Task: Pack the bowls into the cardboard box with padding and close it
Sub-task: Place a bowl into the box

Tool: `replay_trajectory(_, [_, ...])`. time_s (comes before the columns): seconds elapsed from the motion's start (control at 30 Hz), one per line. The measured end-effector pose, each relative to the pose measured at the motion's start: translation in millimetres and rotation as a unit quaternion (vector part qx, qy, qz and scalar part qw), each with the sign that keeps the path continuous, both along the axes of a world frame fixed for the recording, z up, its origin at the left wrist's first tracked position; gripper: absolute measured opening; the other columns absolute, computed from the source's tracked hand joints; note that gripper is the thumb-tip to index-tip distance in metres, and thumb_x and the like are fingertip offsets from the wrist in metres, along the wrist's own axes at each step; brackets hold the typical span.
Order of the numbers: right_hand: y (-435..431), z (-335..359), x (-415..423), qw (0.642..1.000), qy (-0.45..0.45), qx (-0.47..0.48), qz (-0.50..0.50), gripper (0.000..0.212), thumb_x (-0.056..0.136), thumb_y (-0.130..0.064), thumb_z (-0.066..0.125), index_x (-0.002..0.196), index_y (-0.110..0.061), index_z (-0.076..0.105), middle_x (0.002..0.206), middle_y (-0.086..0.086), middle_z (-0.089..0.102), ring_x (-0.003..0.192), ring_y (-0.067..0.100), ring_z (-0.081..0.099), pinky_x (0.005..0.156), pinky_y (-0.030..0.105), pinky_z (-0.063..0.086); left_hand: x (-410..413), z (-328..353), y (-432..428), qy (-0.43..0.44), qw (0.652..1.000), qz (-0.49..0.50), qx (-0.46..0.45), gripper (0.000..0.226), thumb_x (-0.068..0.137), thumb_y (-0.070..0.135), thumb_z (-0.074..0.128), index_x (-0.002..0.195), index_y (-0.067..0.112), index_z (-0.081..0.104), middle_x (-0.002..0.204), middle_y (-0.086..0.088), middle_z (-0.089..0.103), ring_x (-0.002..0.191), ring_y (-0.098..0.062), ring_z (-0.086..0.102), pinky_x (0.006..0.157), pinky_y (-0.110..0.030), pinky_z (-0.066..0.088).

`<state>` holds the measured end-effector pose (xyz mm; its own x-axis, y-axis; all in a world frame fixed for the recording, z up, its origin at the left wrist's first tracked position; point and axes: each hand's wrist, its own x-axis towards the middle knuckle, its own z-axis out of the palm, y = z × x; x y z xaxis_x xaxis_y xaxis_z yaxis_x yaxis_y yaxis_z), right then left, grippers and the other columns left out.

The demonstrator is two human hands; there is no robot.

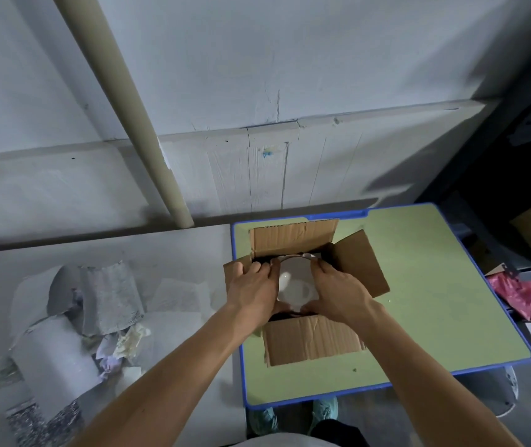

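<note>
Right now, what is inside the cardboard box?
A white bowl is in the cardboard box opening, gripped at its rim by the left hand and right hand. Whatever lies beneath is hidden by bowl and hands.

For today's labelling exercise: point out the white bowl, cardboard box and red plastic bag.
white bowl point(296, 280), head view, inner wall.
cardboard box point(309, 345), head view, near flap.
red plastic bag point(516, 291), head view, crumpled middle.

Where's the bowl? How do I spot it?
Find the green table with a blue edge; an open brown cardboard box sits on it. Inside, the left hand and right hand hold the white round bowl, the only shiny thing there.
</note>
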<state>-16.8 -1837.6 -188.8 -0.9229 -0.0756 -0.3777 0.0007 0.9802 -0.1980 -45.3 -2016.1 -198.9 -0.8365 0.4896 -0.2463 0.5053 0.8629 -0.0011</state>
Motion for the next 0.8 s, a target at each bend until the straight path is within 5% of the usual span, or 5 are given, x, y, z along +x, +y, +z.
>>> replay_trajectory(0.43, [0, 0, 12, 0.999, 0.033, -0.014, -0.01, 0.106, 0.077, -0.053, 0.073, 0.153, -0.008, 0.015, 0.146, 0.009, 0.036, 0.124, 0.026, 0.051, 0.098, 0.033, 0.045, 23, -8, -9, 0.054, 0.994, 0.021, 0.095, 0.077, 0.091, 0.06, 0.053, 0.152, 0.023, 0.026, 0.149, 0.005, 0.035, 0.138, -0.018, 0.028, 0.098, -0.04, 0.031])
replay_trajectory(0.63, [-3, 10, 14, 0.996, 0.074, 0.027, 0.041, 0.079, 0.084, -0.05, 0.066, 0.145, -0.016, 0.03, 0.14, 0.006, 0.04, 0.12, 0.025, 0.047, 0.091, 0.035, 0.052, 40, 2, -13, 0.038, 0.984, 0.064, 0.162, 0.064, 0.096, 0.045, 0.052, 0.153, 0.026, 0.029, 0.156, 0.006, 0.028, 0.148, -0.016, 0.011, 0.109, -0.041, 0.025])
replay_trajectory(0.8, [-4, 16, 14, 0.991, 0.102, -0.01, 0.091, 0.058, 0.09, -0.041, 0.061, 0.14, -0.021, 0.041, 0.148, 0.004, 0.037, 0.129, 0.024, 0.042, 0.1, 0.035, 0.047, 59, 3, -14, 0.032, 0.971, 0.121, 0.205, 0.061, 0.097, 0.046, 0.046, 0.153, 0.03, 0.027, 0.159, 0.006, 0.025, 0.15, -0.015, 0.01, 0.114, -0.04, 0.025])
